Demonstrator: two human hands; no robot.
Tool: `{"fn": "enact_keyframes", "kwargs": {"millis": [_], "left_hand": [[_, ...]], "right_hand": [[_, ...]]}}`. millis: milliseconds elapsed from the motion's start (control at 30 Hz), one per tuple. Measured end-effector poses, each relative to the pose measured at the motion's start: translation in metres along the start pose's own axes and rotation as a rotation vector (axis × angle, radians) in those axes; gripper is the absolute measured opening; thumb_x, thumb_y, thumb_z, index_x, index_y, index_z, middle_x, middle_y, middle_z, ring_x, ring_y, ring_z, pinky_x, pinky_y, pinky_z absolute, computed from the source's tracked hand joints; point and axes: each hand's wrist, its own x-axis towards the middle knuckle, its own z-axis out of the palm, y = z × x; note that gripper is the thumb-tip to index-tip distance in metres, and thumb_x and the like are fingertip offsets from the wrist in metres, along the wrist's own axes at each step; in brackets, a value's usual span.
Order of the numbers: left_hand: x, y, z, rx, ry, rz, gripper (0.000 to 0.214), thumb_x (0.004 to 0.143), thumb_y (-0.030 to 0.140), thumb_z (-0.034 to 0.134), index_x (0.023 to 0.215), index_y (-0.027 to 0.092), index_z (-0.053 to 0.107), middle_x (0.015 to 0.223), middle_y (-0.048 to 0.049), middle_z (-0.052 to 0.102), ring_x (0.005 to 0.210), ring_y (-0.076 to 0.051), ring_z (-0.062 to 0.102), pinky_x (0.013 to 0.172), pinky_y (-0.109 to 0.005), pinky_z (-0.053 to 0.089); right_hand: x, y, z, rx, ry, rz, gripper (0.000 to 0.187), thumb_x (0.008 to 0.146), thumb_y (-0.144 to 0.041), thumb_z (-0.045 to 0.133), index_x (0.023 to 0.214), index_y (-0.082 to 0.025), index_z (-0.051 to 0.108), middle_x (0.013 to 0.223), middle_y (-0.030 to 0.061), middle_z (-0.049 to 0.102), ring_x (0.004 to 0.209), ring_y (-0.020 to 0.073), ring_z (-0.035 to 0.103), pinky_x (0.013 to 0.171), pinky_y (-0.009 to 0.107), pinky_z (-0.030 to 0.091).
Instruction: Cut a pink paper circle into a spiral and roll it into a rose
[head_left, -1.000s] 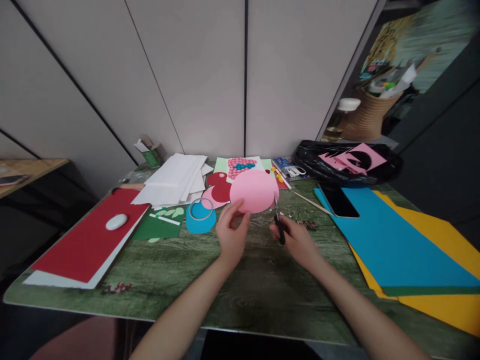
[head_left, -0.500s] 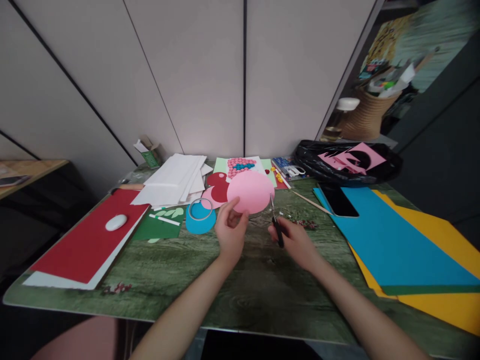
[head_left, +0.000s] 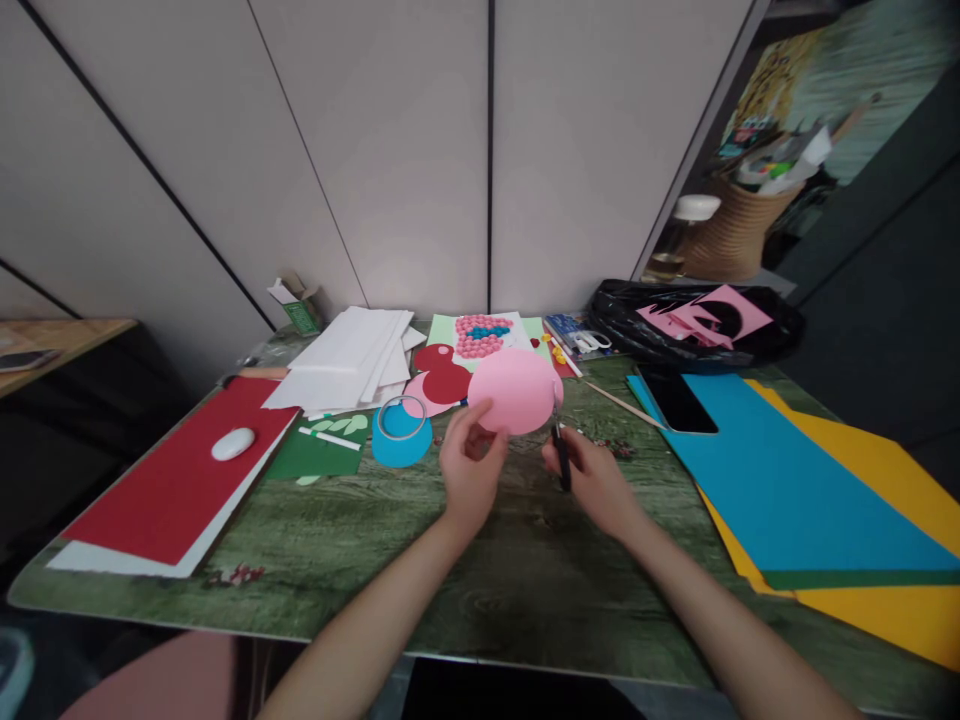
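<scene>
A pink paper oval [head_left: 514,390] is pinched at its lower left edge by my left hand [head_left: 471,465], thumb in front. My right hand [head_left: 596,480] grips black-handled scissors [head_left: 561,455], whose blades meet the right edge of the oval. Behind the oval lie dark red paper circles [head_left: 446,382] and a sheet with pink and blue dots [head_left: 480,335]. Left of my left hand, a roll of tape [head_left: 401,418] rests on a blue paper piece [head_left: 403,455].
At left are red paper [head_left: 169,480] with a white oval object [head_left: 233,444], white sheets [head_left: 341,350] and green paper [head_left: 319,447]. To the right lie blue paper [head_left: 810,480], a phone [head_left: 679,400] and a black bag [head_left: 637,325] with pink scraps. A wooden stick [head_left: 622,405] lies nearby.
Both hands have shifted slightly to the right with the pink oval and the scissors. More of the dark red circle behind now shows.
</scene>
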Motion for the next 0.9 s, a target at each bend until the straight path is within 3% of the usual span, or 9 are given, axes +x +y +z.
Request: {"fn": "enact_keyframes", "kwargs": {"millis": [267, 567, 900], "left_hand": [[0.0007, 0.0006, 0.0003, 0.024, 0.018, 0.032, 0.032, 0.072, 0.021, 0.062, 0.104, 0.021, 0.059, 0.099, -0.0062, 0.053, 0.073, -0.010, 0.051, 0.064, -0.022, 0.047], [0.0025, 0.0033, -0.0024, 0.130, 0.031, 0.079, 0.014, 0.074, 0.022, 0.060, 0.086, 0.019, 0.067, 0.092, -0.0069, 0.061, 0.086, -0.016, 0.056, 0.070, -0.028, 0.049], [0.0047, 0.0055, -0.0036, 0.142, 0.037, 0.068, 0.015, 0.076, 0.020, 0.059, 0.088, 0.018, 0.067, 0.092, -0.0070, 0.063, 0.086, -0.015, 0.057, 0.073, -0.028, 0.048]], "right_hand": [[0.0003, -0.0005, -0.0030, -0.025, -0.010, -0.012, 0.022, 0.083, -0.039, 0.045, 0.075, -0.019, 0.049, 0.066, 0.0001, 0.058, 0.060, 0.0138, 0.051, 0.055, 0.024, 0.036], [0.0011, 0.0010, -0.0032, -0.017, -0.019, -0.019, 0.023, 0.083, -0.039, 0.044, 0.073, -0.019, 0.050, 0.063, -0.0003, 0.058, 0.057, 0.0139, 0.052, 0.053, 0.024, 0.036], [0.0013, 0.0002, -0.0047, -0.021, -0.020, -0.032, 0.023, 0.083, -0.037, 0.046, 0.070, -0.019, 0.050, 0.062, -0.0005, 0.058, 0.056, 0.0132, 0.053, 0.054, 0.023, 0.036]]}}
